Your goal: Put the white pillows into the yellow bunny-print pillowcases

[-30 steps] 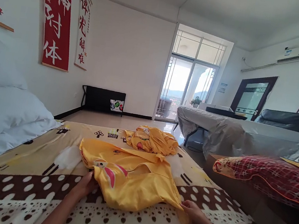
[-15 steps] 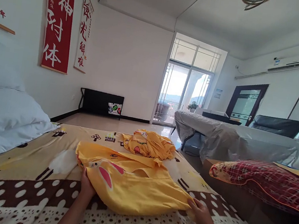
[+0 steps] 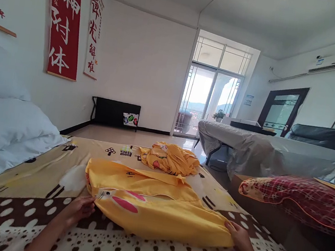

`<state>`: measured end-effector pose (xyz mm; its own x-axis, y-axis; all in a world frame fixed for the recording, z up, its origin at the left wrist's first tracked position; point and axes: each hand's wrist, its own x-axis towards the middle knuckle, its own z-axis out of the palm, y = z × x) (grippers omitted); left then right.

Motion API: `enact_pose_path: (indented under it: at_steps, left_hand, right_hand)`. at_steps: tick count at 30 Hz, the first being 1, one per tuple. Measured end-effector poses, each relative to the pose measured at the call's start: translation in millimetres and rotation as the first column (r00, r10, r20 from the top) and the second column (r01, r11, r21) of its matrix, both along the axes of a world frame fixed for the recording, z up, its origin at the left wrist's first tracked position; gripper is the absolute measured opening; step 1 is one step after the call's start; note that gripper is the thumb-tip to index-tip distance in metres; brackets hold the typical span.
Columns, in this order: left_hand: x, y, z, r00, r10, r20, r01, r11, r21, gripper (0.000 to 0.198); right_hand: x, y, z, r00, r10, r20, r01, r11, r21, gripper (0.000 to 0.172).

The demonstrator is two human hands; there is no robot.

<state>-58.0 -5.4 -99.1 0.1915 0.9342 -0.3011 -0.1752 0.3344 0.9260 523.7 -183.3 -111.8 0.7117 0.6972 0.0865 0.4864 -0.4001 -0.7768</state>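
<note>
The cloth [image 3: 172,220] is lying on the blanket [image 3: 38,165], spanning the space between both hands. The left hand [image 3: 77,210] is pinching its near-left edge; the right hand [image 3: 240,239] is gripping its right end. Just beyond the cloth, a yellow bundle [image 3: 170,159] is sitting crumpled. White pillows [image 3: 6,126] are resting at the left, and a red plaid cushion [image 3: 301,200] is lying at the right. On the wall, a red scroll [image 3: 65,22] is showing 神附体, while a white scroll [image 3: 93,34] beside it is ending in 光解难.

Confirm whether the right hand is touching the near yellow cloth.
Touching. The head view shows it: the right hand pinches the right end of the near yellow cloth, no gap visible.
</note>
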Motion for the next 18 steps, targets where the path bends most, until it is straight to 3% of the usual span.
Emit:
enact_pose_path:
  at_steps: [4, 8, 14, 18]
  left_hand:
    - [-7.0, -7.1, -6.2, 0.967, -0.082, -0.240, 0.099, 0.993, 0.063, 0.032]
    - [6.0, -1.7, -7.2, 0.842, -0.061, -0.535, 0.161, 0.977, 0.142, 0.033]
    - [18.1, 7.2, -2.0, 0.604, -0.071, -0.794, 0.299, 0.943, 0.143, 0.036]
    - [19.7, 10.2, -3.7, 0.567, -0.056, -0.822, 0.314, 0.937, 0.152, 0.028]
  right_hand:
    - [-7.4, -0.8, -21.7, 0.968, 0.065, 0.241, -0.036, 0.991, -0.126, 0.032]
    - [-25.6, -2.7, -31.9, 0.853, 0.146, 0.502, 0.015, 0.953, -0.303, 0.040]
    - [-41.7, -7.1, -25.1, 0.779, 0.196, 0.595, 0.107, 0.894, -0.435, 0.041]
    - [-45.8, -9.2, -21.9, 0.759, 0.195, 0.621, 0.120, 0.896, -0.428, 0.040]
